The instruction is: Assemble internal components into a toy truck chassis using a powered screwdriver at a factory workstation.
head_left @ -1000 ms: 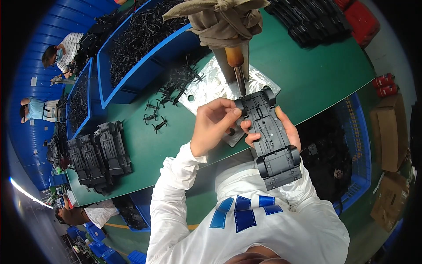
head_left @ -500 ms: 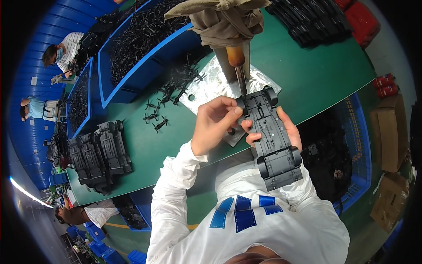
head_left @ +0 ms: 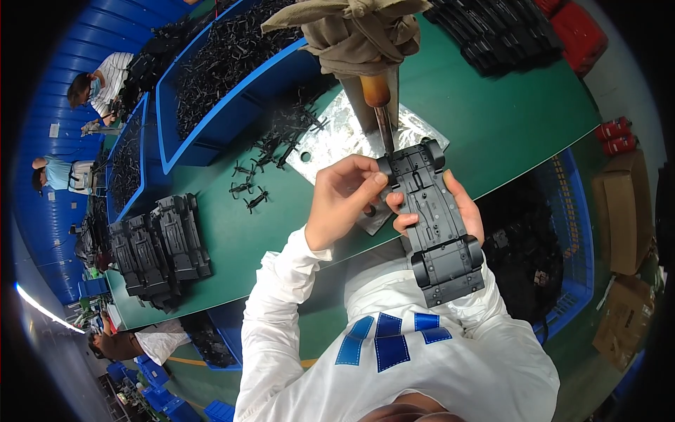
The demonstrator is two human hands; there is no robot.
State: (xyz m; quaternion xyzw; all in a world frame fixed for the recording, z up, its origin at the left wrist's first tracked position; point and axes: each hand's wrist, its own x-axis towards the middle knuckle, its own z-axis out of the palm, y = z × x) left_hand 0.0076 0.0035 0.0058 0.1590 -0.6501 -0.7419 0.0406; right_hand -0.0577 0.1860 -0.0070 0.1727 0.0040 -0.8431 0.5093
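A black plastic toy car chassis (head_left: 432, 211) with wheels at both ends is held in front of my chest. My right hand (head_left: 465, 204) wraps around it from the right, its fingertips showing on the left edge. Thumb and fingers of my left hand (head_left: 341, 200) are pinched together at the wheel (head_left: 385, 166) on the chassis's far left corner. Against that far end, beside the same wheel, stands the metal tip of a soldering iron (head_left: 384, 126) pointing down. Grey-brown cloth (head_left: 365, 42) is wrapped around the mount above it.
Loose black small parts (head_left: 271, 151) lie on the green table (head_left: 492, 141) beside a foil-covered board (head_left: 341, 119). A blue bin (head_left: 169, 158) holds many more. Stacked black chassis stand at left (head_left: 158, 246) and far right (head_left: 492, 32). Other people work at the left.
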